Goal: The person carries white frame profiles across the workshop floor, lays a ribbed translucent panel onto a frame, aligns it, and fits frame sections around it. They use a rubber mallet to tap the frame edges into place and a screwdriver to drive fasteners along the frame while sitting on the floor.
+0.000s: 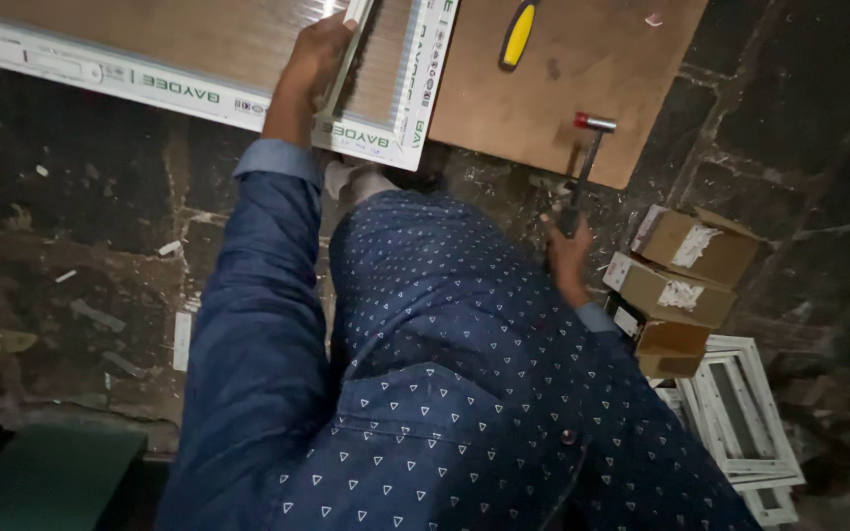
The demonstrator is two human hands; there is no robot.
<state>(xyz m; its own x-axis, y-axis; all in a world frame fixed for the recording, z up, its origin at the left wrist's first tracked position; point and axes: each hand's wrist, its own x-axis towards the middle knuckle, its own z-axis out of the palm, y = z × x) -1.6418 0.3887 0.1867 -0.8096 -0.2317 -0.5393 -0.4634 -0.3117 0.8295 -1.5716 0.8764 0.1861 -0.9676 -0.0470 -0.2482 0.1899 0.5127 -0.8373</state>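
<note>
1. Three small cardboard boxes (676, 285) stacked on the stone floor (100, 246) at right, just beside the right hand; flaps shut, contents hidden; pale torn labels on the top two faces.
2. White rectangular frames (740, 418) piled flat on the floor below the boxes, dark openings in their middles.
3. Left hand (319, 54) wrapped round a thin pale strip (351, 44), grip closed on it, pressing it against the white-edged frame corner (386, 128) at the top of the view.
4. White frame bearing green lettering along its edges, lying on a brown wooden board (563, 108); a ribbed panel inside the corner.
5. Right hand (568, 256) low at right, grip closed on the dark handle of a small hammer (587, 157); metal head with a red end resting at the board's edge.
6. Yellow-handled tool (519, 34) lying on the board, well apart from both hands.
7. Blue sleeves and a dotted blue shirt filling the lower view.
</note>
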